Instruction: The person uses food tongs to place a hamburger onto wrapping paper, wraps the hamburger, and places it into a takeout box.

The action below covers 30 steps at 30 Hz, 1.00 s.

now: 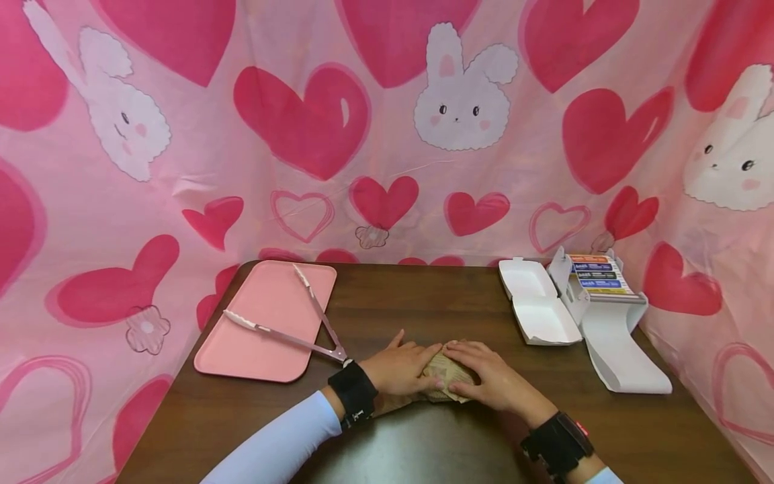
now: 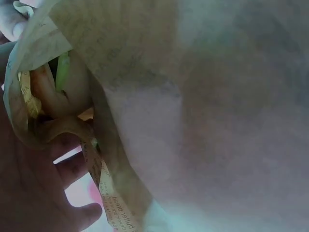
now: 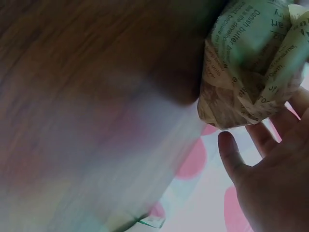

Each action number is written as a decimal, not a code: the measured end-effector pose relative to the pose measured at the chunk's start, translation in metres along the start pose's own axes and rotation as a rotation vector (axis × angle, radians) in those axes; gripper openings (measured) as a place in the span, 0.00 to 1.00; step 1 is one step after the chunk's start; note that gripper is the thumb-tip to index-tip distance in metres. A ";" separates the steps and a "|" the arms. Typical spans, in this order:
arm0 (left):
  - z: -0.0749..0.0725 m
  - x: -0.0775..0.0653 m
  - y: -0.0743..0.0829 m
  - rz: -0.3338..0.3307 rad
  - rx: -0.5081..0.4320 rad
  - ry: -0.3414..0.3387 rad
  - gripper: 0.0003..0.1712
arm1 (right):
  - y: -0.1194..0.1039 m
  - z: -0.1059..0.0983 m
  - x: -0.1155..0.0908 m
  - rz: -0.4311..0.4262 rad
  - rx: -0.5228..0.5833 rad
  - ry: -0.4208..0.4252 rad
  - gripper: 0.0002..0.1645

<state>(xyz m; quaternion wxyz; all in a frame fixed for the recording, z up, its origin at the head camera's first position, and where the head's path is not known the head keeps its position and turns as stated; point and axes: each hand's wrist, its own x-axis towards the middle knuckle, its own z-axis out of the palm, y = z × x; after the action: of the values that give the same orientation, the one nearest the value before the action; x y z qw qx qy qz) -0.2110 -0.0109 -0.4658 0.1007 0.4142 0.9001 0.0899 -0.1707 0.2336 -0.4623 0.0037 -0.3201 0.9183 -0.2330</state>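
A sandwich in brown printed paper (image 1: 446, 374) lies on the table, between both hands. My left hand (image 1: 393, 370) holds its left side, fingers across the top and thumb at the near side. On the other side my right hand (image 1: 497, 378) grips it, fingers bent over the paper. The left wrist view shows one end of the wrapper gaping, with a smooth pale bun (image 2: 75, 92) and a strip of green (image 2: 63, 70) inside. Folded, creased paper (image 3: 241, 67) covers the end seen in the right wrist view.
A pink tray (image 1: 266, 296) stands at the left, with spread metal tongs (image 1: 329, 329) lying partly across it. At the back right are an opened white clamshell box (image 1: 547, 319) and a white holder of colourful boxes (image 1: 595, 272) with a paper strip (image 1: 623, 353) hanging out.
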 end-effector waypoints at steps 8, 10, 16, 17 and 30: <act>0.007 -0.007 -0.002 -0.020 0.134 0.054 0.55 | 0.003 0.007 0.004 -0.007 -0.016 -0.002 0.36; 0.007 -0.009 -0.001 -0.038 0.178 0.079 0.49 | 0.003 0.007 0.004 -0.007 -0.018 0.002 0.36; 0.008 -0.009 -0.001 -0.070 0.217 0.092 0.40 | 0.000 0.006 0.005 -0.009 -0.028 0.004 0.37; 0.008 -0.009 -0.001 -0.073 0.202 0.086 0.42 | 0.000 0.006 0.005 -0.010 -0.028 0.002 0.37; -0.011 -0.072 -0.034 -0.142 0.154 0.193 0.17 | 0.003 0.001 -0.002 -0.028 -0.023 0.003 0.36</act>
<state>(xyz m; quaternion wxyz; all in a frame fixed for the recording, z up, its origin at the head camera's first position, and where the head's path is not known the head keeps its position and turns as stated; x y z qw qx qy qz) -0.1928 -0.0881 -0.4557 -0.0122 0.3454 0.9369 0.0524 -0.1703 0.2361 -0.4649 -0.0047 -0.3327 0.9163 -0.2228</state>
